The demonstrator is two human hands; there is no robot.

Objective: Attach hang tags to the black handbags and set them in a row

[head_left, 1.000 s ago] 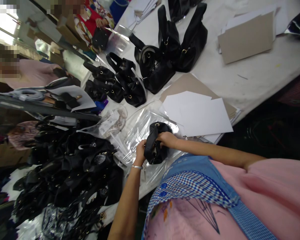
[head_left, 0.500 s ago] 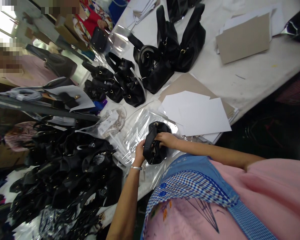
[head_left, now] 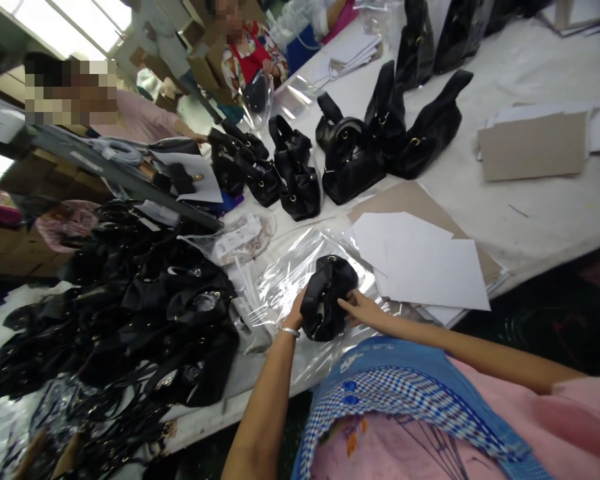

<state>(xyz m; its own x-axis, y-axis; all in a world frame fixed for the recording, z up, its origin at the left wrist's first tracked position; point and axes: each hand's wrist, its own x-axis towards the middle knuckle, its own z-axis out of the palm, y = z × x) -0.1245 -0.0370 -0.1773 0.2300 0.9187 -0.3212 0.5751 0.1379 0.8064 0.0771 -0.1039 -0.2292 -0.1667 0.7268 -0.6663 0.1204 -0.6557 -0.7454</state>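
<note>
A small black handbag with gold-coloured rings is between my hands, over clear plastic sheets on the table. My left hand grips the bag's left side, its fingers partly hidden behind the bag. At the bag's right side, my right hand holds on with bent fingers, some of them out of sight. White paper sheets lie on brown card just beyond my right hand.
Several finished-looking black handbags stand along the far side of the white table. A large pile of black bags is at left. Brown cards lie at right. Co-workers are across the table.
My view has shifted, so the scene sits lower and further right. My right hand has moved from the bag's opening to its right side. The left hand stays on the bag.
</note>
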